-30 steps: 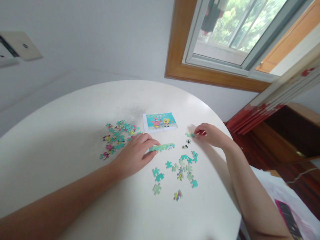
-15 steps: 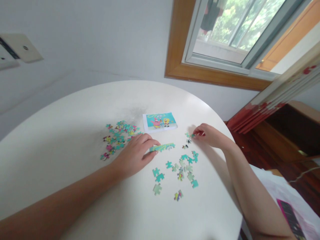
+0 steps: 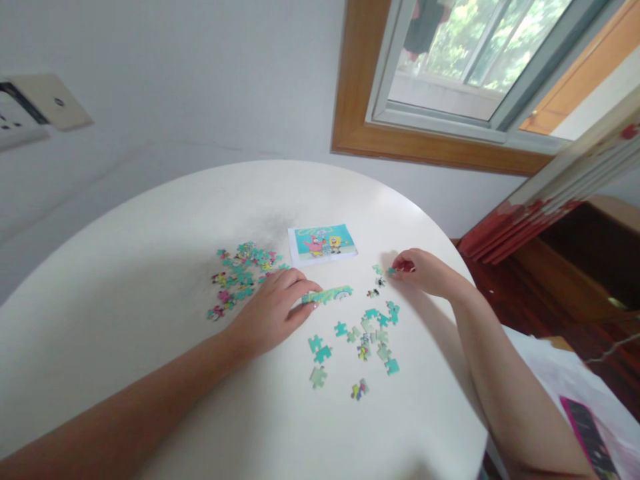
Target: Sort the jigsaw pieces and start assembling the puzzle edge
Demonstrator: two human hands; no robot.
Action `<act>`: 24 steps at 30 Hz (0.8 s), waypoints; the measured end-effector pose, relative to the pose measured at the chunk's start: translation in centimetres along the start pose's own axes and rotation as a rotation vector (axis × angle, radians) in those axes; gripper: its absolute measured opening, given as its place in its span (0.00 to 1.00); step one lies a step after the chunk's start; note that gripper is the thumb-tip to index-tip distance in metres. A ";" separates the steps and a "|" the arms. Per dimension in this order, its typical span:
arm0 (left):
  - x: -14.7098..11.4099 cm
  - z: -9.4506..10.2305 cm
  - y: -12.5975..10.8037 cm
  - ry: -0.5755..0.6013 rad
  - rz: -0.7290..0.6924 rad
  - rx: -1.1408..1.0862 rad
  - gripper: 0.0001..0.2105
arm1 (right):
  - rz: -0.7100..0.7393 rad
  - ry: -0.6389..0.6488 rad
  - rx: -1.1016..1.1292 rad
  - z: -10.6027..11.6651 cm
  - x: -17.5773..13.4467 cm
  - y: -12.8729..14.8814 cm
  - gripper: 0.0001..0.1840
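My left hand (image 3: 277, 303) rests on the table with thumb and fingers closed around the left end of a joined strip of puzzle pieces (image 3: 333, 295). At the right, the fingertips of my right hand (image 3: 423, 272) pinch a small teal puzzle piece (image 3: 391, 272), partly covered by them. Just left of that lie a pale green piece (image 3: 377, 269) and two dark-patterned pieces (image 3: 373, 293). Nearer to me, teal and pale green loose pieces (image 3: 383, 351) are spread out. A heap of mixed pieces (image 3: 245, 273) lies beyond my left hand.
A picture card (image 3: 324, 244) with cartoon figures lies behind the strip. The round white table (image 3: 165, 220) meets the wall below a wood-framed window (image 3: 345, 87). At the lower right, a pink-edged dark object (image 3: 587, 433) lies on a white covering beside the table.
The view has shifted slightly. My right hand has drawn the teal piece a little to the right, away from the pale green one. My left hand stays on the strip.
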State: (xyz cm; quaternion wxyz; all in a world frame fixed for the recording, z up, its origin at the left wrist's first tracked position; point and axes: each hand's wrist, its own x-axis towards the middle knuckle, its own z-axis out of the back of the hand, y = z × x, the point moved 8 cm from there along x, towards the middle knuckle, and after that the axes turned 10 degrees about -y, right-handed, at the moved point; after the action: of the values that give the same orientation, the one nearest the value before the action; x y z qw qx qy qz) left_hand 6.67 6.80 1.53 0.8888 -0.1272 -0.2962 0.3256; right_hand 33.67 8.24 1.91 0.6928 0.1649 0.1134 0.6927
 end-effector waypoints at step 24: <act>-0.1 -0.2 0.3 0.003 0.009 -0.011 0.12 | 0.007 -0.003 0.012 0.5 -0.2 -0.1 0.12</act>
State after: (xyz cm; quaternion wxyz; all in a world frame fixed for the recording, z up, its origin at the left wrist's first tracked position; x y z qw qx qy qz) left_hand 6.57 6.94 1.17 0.8872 -0.1339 -0.2959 0.3276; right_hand 33.92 8.05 2.28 0.6897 0.1704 0.1158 0.6942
